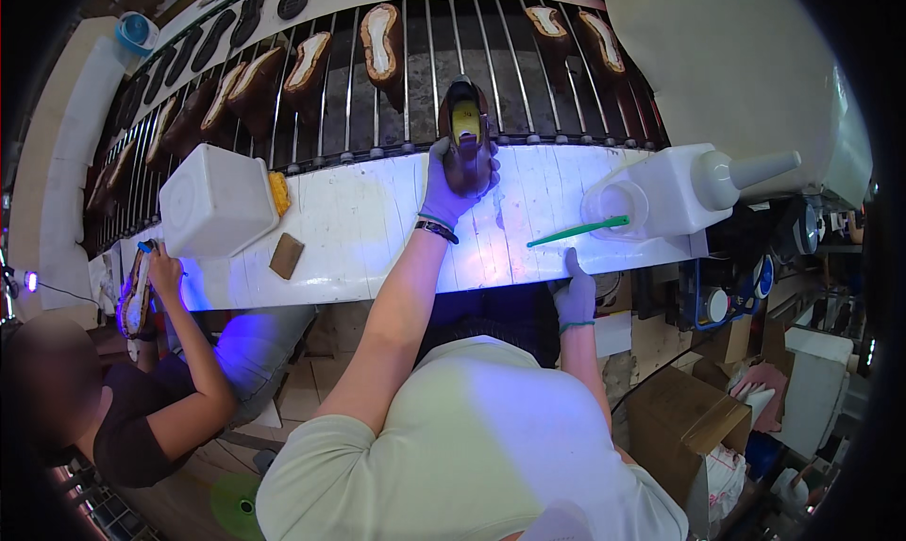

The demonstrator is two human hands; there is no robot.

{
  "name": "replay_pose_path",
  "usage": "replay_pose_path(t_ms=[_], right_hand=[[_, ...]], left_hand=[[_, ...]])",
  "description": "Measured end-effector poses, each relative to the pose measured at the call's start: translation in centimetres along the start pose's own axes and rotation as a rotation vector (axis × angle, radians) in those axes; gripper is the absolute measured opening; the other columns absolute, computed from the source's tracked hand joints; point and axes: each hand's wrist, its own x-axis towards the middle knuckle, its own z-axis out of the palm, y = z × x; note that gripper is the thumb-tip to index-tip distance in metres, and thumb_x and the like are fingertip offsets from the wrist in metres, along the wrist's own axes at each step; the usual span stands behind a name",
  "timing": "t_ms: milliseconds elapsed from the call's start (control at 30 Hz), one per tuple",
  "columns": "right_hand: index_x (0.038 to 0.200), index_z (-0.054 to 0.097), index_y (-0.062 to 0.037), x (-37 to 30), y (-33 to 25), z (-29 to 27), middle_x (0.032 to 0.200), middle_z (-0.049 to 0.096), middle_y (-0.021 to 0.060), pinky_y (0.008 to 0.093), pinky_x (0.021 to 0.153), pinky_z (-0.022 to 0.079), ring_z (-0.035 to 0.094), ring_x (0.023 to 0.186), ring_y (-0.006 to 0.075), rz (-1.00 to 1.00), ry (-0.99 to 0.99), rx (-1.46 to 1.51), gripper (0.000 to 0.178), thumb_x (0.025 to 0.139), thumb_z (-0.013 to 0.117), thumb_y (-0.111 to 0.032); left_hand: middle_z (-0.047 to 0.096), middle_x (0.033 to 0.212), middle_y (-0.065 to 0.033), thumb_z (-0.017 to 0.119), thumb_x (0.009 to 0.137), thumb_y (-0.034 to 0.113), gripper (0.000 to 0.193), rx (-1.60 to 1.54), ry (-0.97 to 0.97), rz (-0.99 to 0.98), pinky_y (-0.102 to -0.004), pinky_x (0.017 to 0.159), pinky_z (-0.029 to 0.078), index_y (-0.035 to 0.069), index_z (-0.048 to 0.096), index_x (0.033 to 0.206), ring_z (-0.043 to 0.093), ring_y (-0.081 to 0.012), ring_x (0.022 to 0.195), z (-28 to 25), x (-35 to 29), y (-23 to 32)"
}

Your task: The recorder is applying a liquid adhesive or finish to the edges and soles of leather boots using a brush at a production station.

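Note:
My gloved left hand (444, 187) is stretched forward over the white bench and wrapped round a dark brown leather shoe upper (466, 168). The yellow-green top of a last (466, 121) shows in the shoe's opening, which faces up; part of the shoe reaches over the edge of the metal rack. By the bench's near edge is my gloved right hand (574, 300), its thumb stretched up and no object visible in it; its other fingers are mostly hidden. Just beyond it, a green-handled brush (578, 231) lies against a small white cup (623, 204).
On the rod rack (429, 69) sit several brown lasted shoes (380, 46), soles up, with black soles (247, 19) behind. A white container (219, 201), brown block (286, 256) and white spouted bottle (679, 187) stand on the bench (377, 220). At left, a co-worker's hand (166, 272) works on a shoe.

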Motion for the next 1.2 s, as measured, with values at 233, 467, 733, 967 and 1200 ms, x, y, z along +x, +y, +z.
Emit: replay_pose_path(t_ms=[233,467,733,967,1200], right_hand=[[0.122,0.061,-0.0119,0.0,0.2,-0.1,0.111,0.066,0.0006,0.038,0.079,0.048,0.061,0.101,0.0169,-0.011,-0.017,0.018,0.039,0.088,0.076,-0.022],[0.122,0.062,-0.0127,0.4,0.6,-0.8,0.111,0.066,0.0005,0.0375,0.08,0.048,0.061,0.1,0.0161,-0.031,-0.066,-0.016,0.037,0.089,0.075,-0.024],[0.131,0.055,-0.0064,-5.2,-2.1,-2.5,0.115,0.065,0.0063,0.0353,0.083,0.052,0.063,0.1,0.0168,0.115,-0.383,-0.546,0.046,0.095,0.065,-0.033],[0.148,0.041,-0.0021,-7.5,-6.3,6.3,0.127,0.063,0.0136,0.0314,0.088,0.054,0.064,0.106,0.0182,0.089,-1.16,-0.925,0.057,0.099,0.058,-0.024],[0.139,0.05,-0.0048,2.6,-2.6,34.1,0.107,0.066,0.0068,0.0326,0.069,0.054,0.064,0.088,0.0168,-0.39,-0.944,-1.158,0.054,0.093,0.065,-0.027]], left_hand=[[0.065,0.107,-0.0156,0.055,0.089,0.051,0.06,-0.004,0.021,-0.021,-0.0431,0.075,0.057,0.003,0.055,0.125,0.067,-0.0303,0.088,-0.6,0.2,0.1],[0.061,0.121,-0.0175,0.063,0.087,0.046,0.067,0.264,0.224,-0.072,-0.0446,0.087,0.055,0.003,0.049,0.135,0.064,-0.0352,0.102,-0.1,-2.5,2.0],[0.053,0.14,-0.0131,0.079,0.079,0.032,0.086,1.539,0.294,0.068,-0.0342,0.11,0.038,0.0,0.038,0.148,0.051,-0.0205,0.127,7.3,-14.9,9.0],[0.068,0.12,-0.0209,0.072,0.08,0.053,0.082,2.042,0.875,0.017,-0.0401,0.097,0.049,0.009,0.048,0.145,0.065,-0.034,0.114,8.9,-22.6,8.8],[0.07,0.096,-0.0157,0.067,0.088,0.037,0.042,1.999,0.989,0.704,-0.04,0.079,0.052,0.012,0.069,0.122,0.066,-0.0302,0.086,5.7,-26.0,6.9]])
